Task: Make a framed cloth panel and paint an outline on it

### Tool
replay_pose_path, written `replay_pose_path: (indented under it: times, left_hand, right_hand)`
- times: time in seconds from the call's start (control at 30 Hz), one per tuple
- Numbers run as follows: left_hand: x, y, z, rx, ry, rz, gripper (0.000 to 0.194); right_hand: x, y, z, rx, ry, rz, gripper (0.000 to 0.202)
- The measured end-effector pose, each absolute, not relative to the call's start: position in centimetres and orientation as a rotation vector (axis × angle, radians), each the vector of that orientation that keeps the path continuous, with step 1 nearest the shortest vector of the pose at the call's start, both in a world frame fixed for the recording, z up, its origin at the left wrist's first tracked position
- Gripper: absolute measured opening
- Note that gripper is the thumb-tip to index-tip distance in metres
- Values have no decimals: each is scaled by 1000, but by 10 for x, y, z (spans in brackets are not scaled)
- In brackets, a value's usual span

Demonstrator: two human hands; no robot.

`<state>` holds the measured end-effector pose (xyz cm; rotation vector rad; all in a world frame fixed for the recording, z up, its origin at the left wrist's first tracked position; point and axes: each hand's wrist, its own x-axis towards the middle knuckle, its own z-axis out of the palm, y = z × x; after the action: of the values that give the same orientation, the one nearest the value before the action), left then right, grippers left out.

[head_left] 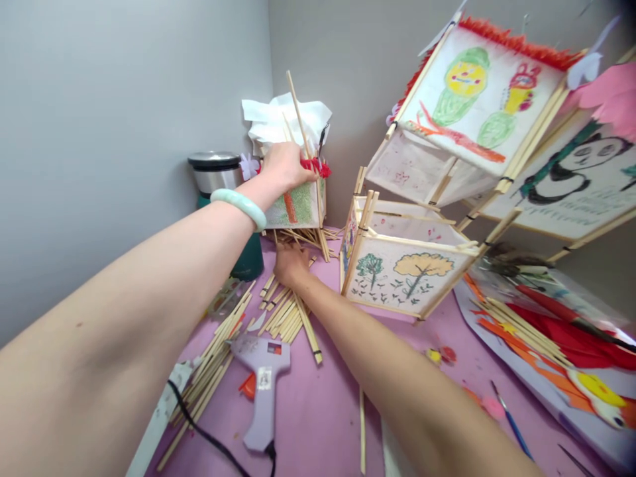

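Note:
My left hand point(284, 165), with a pale green bangle on its wrist, is closed over the top of a small paper lantern point(304, 207) that has a stick frame and red fringe. Its thumb lies by the fringe, while the fingertips are hidden behind. Below the lantern, my right hand point(292, 264) is closed among wooden sticks point(285, 318) on the purple tabletop; its fingertips are partly hidden there. Some sticks have black bands round their ends. White tissue point(285, 119) and a few upright sticks show above the lantern.
A glue gun point(263, 384) with a black cord lies in front. Left of the lantern stands a green tumbler point(248, 255). To the right, a tree-painted lantern frame point(405, 275) stands beside a tilted red-fringed lantern point(477, 99). A paintbrush point(511, 421) lies near felt pieces point(596, 391).

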<state>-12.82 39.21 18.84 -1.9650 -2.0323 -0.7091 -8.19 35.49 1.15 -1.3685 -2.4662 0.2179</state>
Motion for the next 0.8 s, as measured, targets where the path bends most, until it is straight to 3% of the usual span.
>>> replay_pose_path:
  times: [0.2,0.57,0.8]
  left_hand:
    - [-128,392,188,-1967,-2014,-709,48]
    - [-131,392,185,-1982,-2023,-739,49]
    - [-128,389,185,-1985,-2038,-740,45]
  right_hand:
    - [-87,336,15,-1349,-2418,227,35]
    - [-64,371,10,-1716,-2131,210,41]
    - [-80,373,9,-1385,-2360,259,55]
